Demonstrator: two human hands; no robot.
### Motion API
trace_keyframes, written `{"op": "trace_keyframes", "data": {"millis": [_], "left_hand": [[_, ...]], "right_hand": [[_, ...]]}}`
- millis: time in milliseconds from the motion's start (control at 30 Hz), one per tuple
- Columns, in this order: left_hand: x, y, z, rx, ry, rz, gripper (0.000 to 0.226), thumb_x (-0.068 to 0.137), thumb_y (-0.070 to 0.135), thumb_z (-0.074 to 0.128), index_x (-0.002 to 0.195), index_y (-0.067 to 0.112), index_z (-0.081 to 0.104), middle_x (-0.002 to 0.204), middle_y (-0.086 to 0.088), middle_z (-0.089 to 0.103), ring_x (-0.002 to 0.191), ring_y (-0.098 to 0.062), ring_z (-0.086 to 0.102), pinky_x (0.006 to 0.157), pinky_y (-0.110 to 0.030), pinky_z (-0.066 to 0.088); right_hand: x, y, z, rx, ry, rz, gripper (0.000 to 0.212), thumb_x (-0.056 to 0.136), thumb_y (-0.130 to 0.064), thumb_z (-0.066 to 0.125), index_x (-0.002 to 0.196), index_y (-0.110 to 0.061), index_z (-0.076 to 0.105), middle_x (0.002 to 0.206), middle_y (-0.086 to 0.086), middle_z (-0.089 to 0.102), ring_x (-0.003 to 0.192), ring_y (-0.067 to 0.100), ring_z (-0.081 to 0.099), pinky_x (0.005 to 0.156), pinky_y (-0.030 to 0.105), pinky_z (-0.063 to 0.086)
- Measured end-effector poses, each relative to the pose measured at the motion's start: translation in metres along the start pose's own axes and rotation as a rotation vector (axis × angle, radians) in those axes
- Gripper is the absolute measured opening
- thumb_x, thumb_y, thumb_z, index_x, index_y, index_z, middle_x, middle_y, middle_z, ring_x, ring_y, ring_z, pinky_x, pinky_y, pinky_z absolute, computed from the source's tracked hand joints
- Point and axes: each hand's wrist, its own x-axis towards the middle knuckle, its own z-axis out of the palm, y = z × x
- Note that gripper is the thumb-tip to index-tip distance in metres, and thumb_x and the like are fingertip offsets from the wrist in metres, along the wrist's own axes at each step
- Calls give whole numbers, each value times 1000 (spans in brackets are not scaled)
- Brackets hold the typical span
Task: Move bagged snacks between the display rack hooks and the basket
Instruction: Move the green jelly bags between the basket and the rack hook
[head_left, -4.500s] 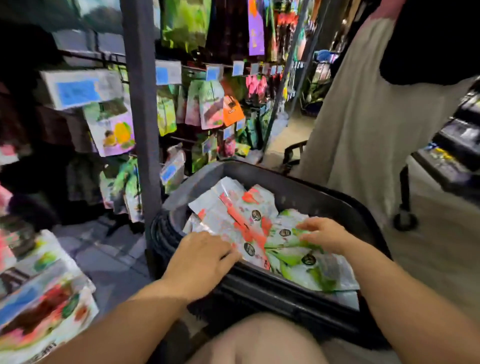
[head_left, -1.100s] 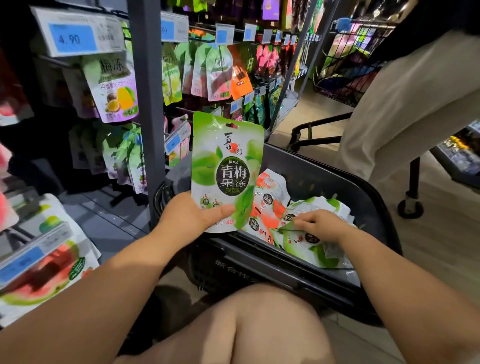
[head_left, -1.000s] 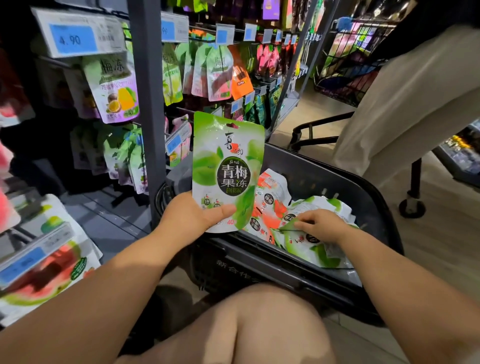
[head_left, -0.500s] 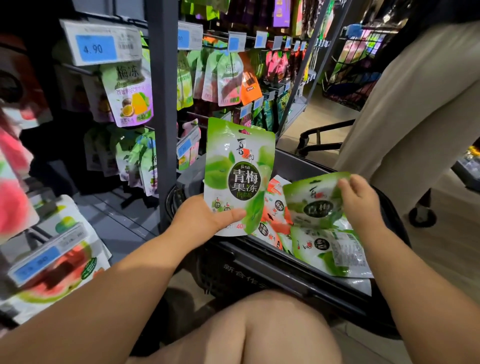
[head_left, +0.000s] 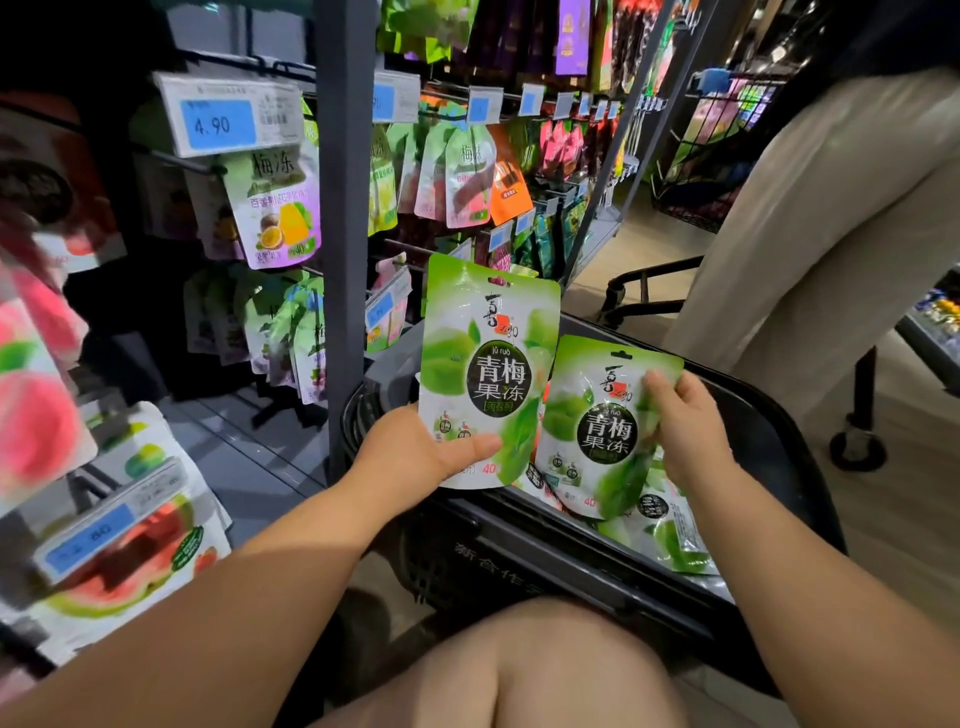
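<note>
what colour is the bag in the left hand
Green and white bag, dark round label; head view.

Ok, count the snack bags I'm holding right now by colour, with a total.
Green: 2, the left bag in the left hand, the right bag in the right hand
Other colours: 0
Total: 2
</note>
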Motion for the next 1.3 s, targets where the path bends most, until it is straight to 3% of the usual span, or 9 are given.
{"op": "trace_keyframes", "data": {"millis": [167, 333, 500, 667, 800, 867, 967, 1200, 1300], "left_hand": [[2, -1, 2, -34, -12, -9, 20, 75, 39, 81, 83, 45, 63, 79, 31, 62, 77, 18, 52, 59, 1, 39], [4, -3, 3, -47, -37, -9, 22, 76, 41, 80, 92, 40, 66, 84, 27, 65, 79, 16, 53, 61, 0, 38], [2, 3, 3, -194, -1, -65, 24, 75, 31, 83, 94, 36, 70, 91, 24, 71, 88, 4, 65, 72, -6, 45], [-1, 17, -13, -230, 55, -86, 30, 76, 29, 83, 103, 26, 71, 94, 18, 71, 87, -2, 66, 71, -5, 48], [-2, 32, -41, -223, 127, -76, 40, 67, 40, 87, 101, 24, 75, 94, 13, 76, 92, -7, 71, 92, -34, 55], [-5, 40, -61, -237, 177, -48, 33, 72, 29, 86, 102, 22, 74, 92, 14, 76, 88, -3, 71, 86, -26, 55], [-13, 59, -91, -247, 260, -8, 21, 76, 20, 83, 93, 14, 73, 71, 14, 72, 62, 0, 66, 60, -13, 47], [-36, 104, -156, -210, 449, 57, 26, 74, 26, 84, 97, 25, 74, 87, 14, 76, 83, -2, 71, 72, -18, 53], [-53, 122, -176, -172, 519, 103, 26, 73, 29, 85, 95, 29, 72, 83, 23, 74, 79, 8, 68, 65, -8, 48]], "right_hand": [[-3, 12, -19, 110, -349, 242, 61, 63, -9, 81, 119, -10, 58, 108, 14, 71, 95, 31, 70, 72, 42, 57], [-13, 20, -20, -106, -554, 429, 69, 68, 15, 75, 123, -19, 51, 106, 7, 73, 95, 26, 69, 72, 38, 55], [-10, 5, -12, -71, -380, 249, 56, 72, 10, 75, 117, -15, 53, 107, 12, 70, 94, 32, 67, 84, 52, 53], [-21, -10, -7, 83, -326, 157, 72, 52, -11, 86, 119, -5, 58, 108, 19, 71, 89, 33, 70, 77, 44, 56], [-21, -38, 9, 195, -362, 12, 91, 28, -42, 99, 107, -12, 65, 103, 17, 73, 83, 28, 72, 68, 36, 60], [-23, -60, 23, 289, -384, -48, 69, 36, -36, 98, 93, -17, 67, 96, 18, 70, 71, 22, 71, 58, 29, 59], [-27, -97, 51, 437, -441, -135, 71, 23, -47, 99, 84, -24, 70, 91, 13, 73, 74, 22, 72, 65, 36, 60], [-42, -173, 123, 643, -440, -214, 109, 34, -50, 98, 128, -11, 58, 123, 15, 68, 107, 33, 68, 89, 48, 56], [-52, -207, 148, 727, -502, -240, 111, 42, -46, 97, 137, -12, 50, 130, 12, 65, 112, 30, 66, 95, 50, 53]]}}
